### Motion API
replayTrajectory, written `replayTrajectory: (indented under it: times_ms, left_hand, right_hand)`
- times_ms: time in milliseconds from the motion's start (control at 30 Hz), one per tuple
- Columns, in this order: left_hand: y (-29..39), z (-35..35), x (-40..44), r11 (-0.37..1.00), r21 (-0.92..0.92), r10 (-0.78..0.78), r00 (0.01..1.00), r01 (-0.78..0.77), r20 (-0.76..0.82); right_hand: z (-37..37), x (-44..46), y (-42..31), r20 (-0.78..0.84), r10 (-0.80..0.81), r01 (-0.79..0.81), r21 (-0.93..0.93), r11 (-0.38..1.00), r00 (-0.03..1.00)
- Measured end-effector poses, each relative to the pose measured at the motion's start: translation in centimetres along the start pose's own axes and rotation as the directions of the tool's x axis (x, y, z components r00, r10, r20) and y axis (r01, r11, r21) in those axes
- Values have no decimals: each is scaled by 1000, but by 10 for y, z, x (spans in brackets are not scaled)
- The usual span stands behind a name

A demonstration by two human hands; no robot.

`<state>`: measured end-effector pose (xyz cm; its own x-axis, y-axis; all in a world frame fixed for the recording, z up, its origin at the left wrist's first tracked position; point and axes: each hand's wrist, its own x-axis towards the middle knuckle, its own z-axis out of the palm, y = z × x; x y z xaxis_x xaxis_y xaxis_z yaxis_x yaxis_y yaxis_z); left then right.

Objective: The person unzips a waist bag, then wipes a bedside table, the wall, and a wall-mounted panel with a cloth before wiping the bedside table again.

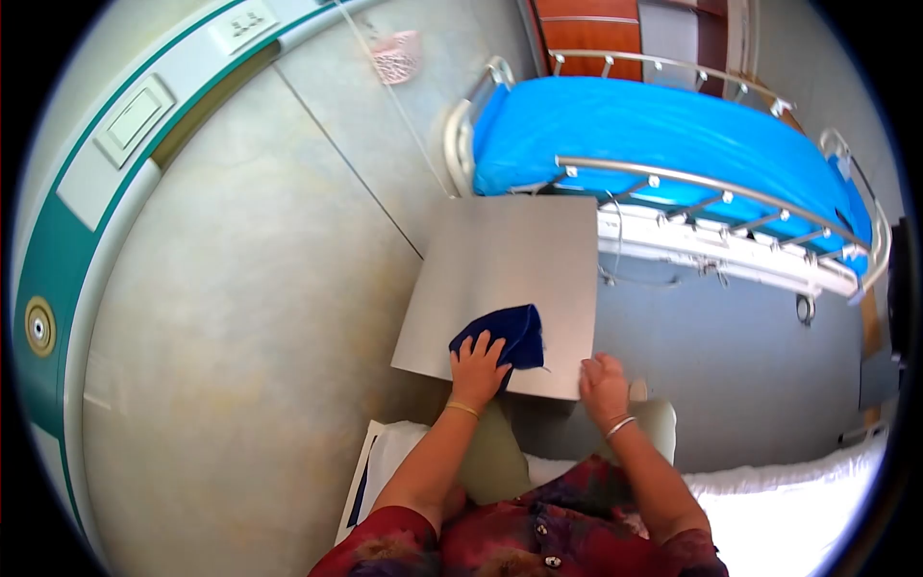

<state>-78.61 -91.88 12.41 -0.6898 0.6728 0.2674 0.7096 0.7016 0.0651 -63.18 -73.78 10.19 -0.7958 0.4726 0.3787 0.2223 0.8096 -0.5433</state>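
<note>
Left fingers [481,347] on navy cloth [522,333]

Pretty bright overall, soft and even, though I honestly can't tell where the light's coming from. The white bedding [788,519] at bottom right is basically blown out, with most of its texture gone. The metal tabletop [514,250] has a soft, cloudy sheen, then it goes properly dark underneath. The navy cloth [524,332] sits so deep that detail mostly sinks. Fisheye is strong: the teal wall rail [51,274] bends into a big arc and the corners drop to solid black, with a bluish fringe along the rim. Finer stuff farther off, like the pink pouch [396,60], looks kinda mushy.
</note>
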Motion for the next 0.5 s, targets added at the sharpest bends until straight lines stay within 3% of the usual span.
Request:
replayTrajectory:
  times_ms: [33, 100, 133, 167, 267, 500]
  left_hand:
    - [-8, 2, -1, 999, -20, -27, 1000, 27, 5]
    - [-18, 0, -1, 1000, -26, -16, 997, 15, -71]
    - [-18, -5, 0, 999, -35, -19, 999, 18, -27]
    - [-20, -7, 1, 999, -44, -20, 1000, 20, 16]
    - [-22, 7, 5, 1000, 14, -11, 998, 11, -56]
    - [-32, 20, 31, 995, -41, -97, 992, 94, -74]
  right_hand:
    - [9, 9, -9, -9, -32, 32, 2, 999, 999]
    - [26, 26, -25, 94, -36, 44, -78, 996, 995]
    - [37, 30, -28, 186, 2, 30, -169, 985, 983]
    - [42, 34, -30, 177, -21, 51, -167, 985, 984]
    - [55, 40, -35, 174, -25, 77, -300, 951, 984]
    - [42, 47, -46, 214, -9, 64, -254, 965, 977]
